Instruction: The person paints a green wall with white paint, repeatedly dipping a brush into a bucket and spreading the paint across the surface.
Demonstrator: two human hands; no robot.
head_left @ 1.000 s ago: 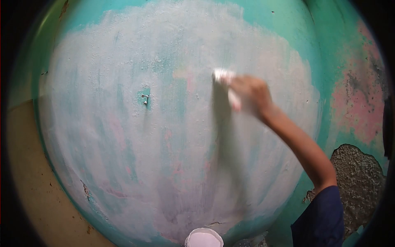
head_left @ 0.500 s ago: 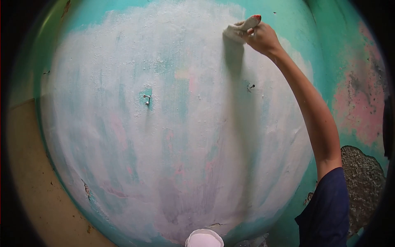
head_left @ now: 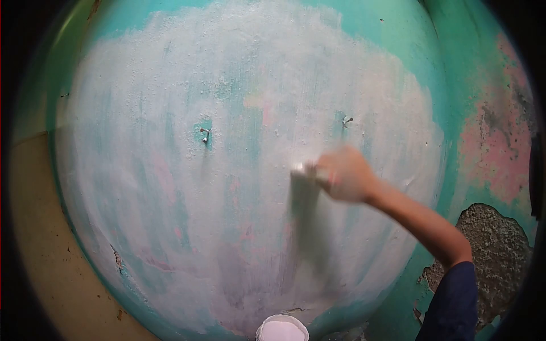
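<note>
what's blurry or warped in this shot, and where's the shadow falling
Head view: the right hand and its brush are smeared by motion blur, while the nail on the wall is sharp; the brush casts a soft grey shadow just below it; the fisheye lens bulges the wall and blackens the corners.

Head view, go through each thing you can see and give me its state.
right hand, closed around the brush, blurred
wall, partly coated white, teal at edges
bucket, open, white paint inside
nail, sticking out of wall
patch, plaster peeled, rough grey
</note>
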